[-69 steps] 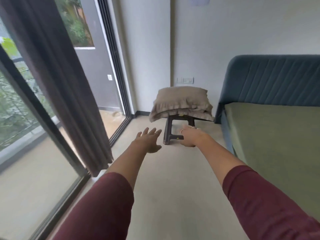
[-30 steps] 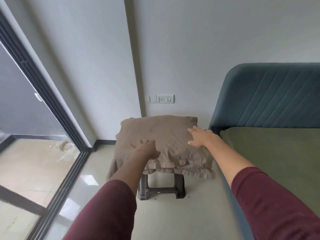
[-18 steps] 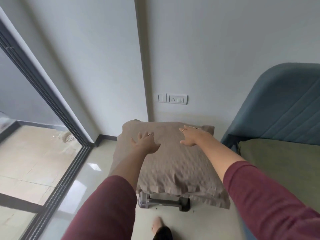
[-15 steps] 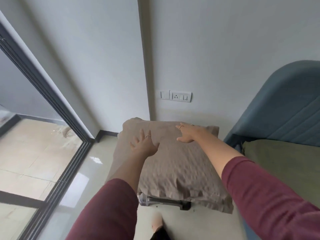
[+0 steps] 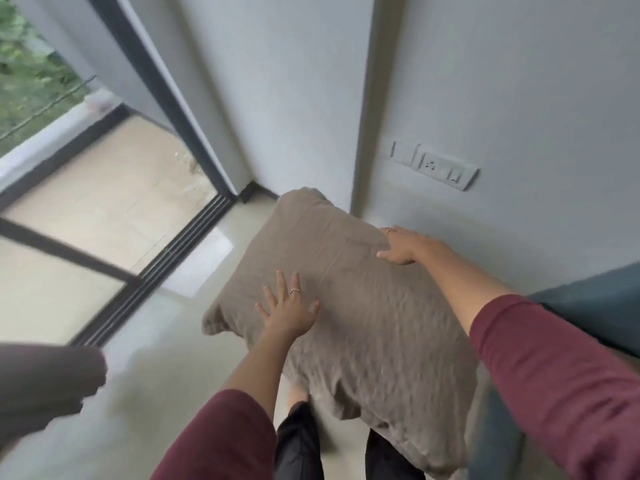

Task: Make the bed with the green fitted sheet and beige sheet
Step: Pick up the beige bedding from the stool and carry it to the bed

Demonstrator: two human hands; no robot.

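The left hand (image 5: 289, 311) is laid flat, fingers spread, on the near-left part of a beige pillow (image 5: 360, 327). The right hand (image 5: 403, 245) is placed open on its far edge, close to the wall (image 5: 519, 81). Nothing is gripped. The pillow is angled between both arms; bare floor (image 5: 156, 393) is seen left, towards the glass door (image 5: 104, 216).

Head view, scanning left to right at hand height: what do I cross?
Dark-framed sliding glass door → left hand, spread flat on the beige pillow → right hand at the pillow's far edge → teal upholstered headboard.
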